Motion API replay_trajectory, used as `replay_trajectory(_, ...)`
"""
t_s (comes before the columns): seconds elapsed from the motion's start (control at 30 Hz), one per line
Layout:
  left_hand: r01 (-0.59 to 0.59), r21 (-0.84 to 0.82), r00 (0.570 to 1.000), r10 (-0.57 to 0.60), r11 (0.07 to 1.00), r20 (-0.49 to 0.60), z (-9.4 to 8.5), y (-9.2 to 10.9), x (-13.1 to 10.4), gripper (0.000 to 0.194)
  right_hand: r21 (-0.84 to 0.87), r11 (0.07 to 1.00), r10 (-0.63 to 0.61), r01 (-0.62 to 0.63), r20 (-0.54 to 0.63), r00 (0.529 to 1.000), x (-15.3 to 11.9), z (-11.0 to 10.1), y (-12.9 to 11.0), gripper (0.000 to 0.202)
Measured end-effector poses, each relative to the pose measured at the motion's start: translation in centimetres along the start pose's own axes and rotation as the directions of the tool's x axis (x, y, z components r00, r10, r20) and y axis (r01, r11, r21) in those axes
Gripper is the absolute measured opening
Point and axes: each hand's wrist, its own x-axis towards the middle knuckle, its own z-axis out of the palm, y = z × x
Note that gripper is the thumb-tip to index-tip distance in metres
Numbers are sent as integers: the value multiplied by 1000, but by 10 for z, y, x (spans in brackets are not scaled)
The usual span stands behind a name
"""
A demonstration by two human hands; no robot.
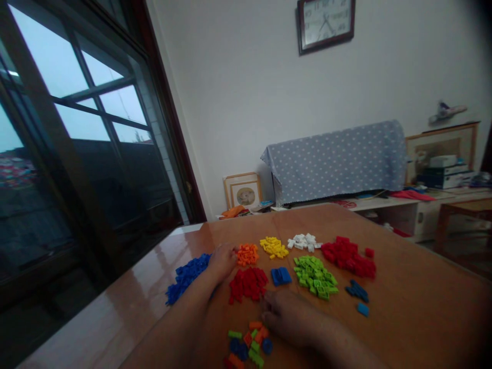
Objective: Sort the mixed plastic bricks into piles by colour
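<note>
My left hand (223,261) rests at the left edge of a pile of small orange toy bricks (247,254), its fingers drawn together; what they hold, if anything, is hidden. To its left spreads a heap of blue bricks (188,277), partly behind my forearm. My right hand (286,313) lies low over the table, fingers curled, beside the near right edge of a red brick pile (249,283). Whatever it grips cannot be made out. Just beyond it sit larger blue pieces (281,276). Closer to me is a mixed group of orange, green and blue pieces (254,346).
Farther back on the wooden table (415,287) are yellow bricks (273,247), white bricks (304,242), lime green bricks (315,277) and another red heap (349,257). Dark blue pieces (357,290) and a lighter blue piece (363,309) lie at right.
</note>
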Motion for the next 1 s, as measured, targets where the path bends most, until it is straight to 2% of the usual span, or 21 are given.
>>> replay_trajectory(0.13, -21, -71, 1000, 21, 997, 11, -17, 6, -20, 21, -10, 1000, -8, 8, 12, 1000, 0, 1, 0, 16)
replay_trajectory(0.2, -8, -172, 999, 15, 985, 39, -25, 12, -35, 22, 2, 1000, -8, 8, 17, 1000, -1, 0, 0, 16)
replay_trajectory(0.33, 92, -422, 982, -11, 902, 191, -42, 25, -68, 22, 26, 1000, -17, 16, 49, 999, -1, -1, -1, 14)
replay_trajectory(0.47, 167, -538, 928, 53, 826, 369, -52, 34, -95, 25, 19, 1000, -25, 24, 74, 997, 0, -1, 0, 13)
replay_trajectory(0.57, 189, -572, 900, 92, 798, 426, -51, 33, -108, 26, 16, 999, -34, 33, 82, 996, 0, 0, -1, 13)
replay_trajectory(0.7, 230, -536, 872, 73, 812, 484, -44, 28, -115, 27, 10, 999, -52, 52, 71, 996, 0, 1, -1, 12)
replay_trajectory(0.83, 208, -538, 875, 91, 817, 476, -35, 33, -117, 25, -13, 999, -47, 48, 69, 997, -1, 1, -2, 12)
replay_trajectory(1.0, 107, -546, 882, 174, 831, 437, -20, 46, -123, 20, 11, 999, -41, 40, 88, 995, -1, 4, -3, 15)
